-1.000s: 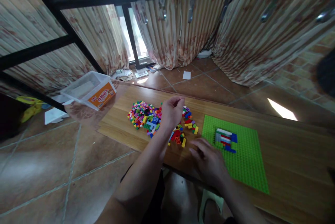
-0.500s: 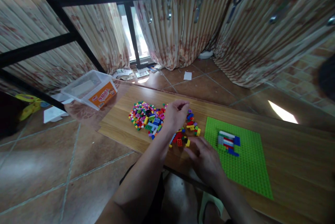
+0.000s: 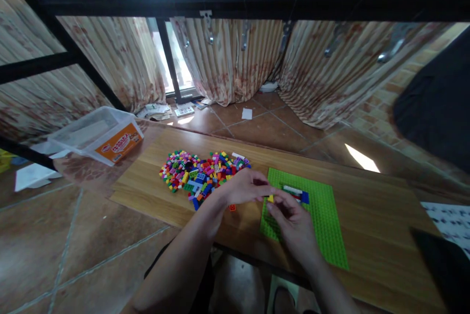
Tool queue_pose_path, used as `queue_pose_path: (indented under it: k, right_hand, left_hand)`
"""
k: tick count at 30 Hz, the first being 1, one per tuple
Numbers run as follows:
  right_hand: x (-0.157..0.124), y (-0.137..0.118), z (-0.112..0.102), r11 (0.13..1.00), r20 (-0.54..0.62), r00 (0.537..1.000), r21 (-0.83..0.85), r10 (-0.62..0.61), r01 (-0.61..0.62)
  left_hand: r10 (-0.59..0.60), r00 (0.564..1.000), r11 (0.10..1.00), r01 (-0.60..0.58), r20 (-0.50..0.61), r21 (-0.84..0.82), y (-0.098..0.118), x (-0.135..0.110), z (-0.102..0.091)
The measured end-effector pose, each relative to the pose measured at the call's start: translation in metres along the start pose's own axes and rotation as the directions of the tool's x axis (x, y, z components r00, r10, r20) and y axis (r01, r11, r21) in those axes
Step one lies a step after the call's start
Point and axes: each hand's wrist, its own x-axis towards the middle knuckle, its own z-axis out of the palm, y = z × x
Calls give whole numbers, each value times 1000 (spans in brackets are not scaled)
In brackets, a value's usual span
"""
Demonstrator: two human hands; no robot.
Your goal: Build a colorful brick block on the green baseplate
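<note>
My left hand (image 3: 244,189) and my right hand (image 3: 292,218) meet at the left edge of a green baseplate (image 3: 323,216) on the wooden table (image 3: 378,221). Both hands pinch a small yellow brick (image 3: 270,198) between their fingertips. Just beyond the fingers, a small build of white, red, green and blue bricks (image 3: 296,193) stands on the baseplate, partly hidden by my hands. A pile of loose coloured bricks (image 3: 200,173) lies on the table to the left of my left hand.
A clear plastic tub with an orange label (image 3: 101,133) sits at the table's far left corner. Black metal bars (image 3: 257,3) cross overhead. Curtains hang behind; papers lie on the tiled floor. A dark object (image 3: 436,103) is at the right.
My left hand left the brick pile and moved right to the baseplate's edge. My right hand came forward to meet it, and a yellow brick now sits between the fingertips. The view shifted right.
</note>
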Motion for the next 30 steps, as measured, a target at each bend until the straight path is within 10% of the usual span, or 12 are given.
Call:
queue_pose_path:
  k: [23,30]
  right_hand:
    - [5,-1,-45,994,56,998,-105,41,-35]
    - [-4,-1,-28,973,73,997,-227,-24,40]
  left_hand:
    - [-18,995,982,37,103,-187,-3,1,-1]
    - [51,959,992,-81,-279,-96,-12,5,-24]
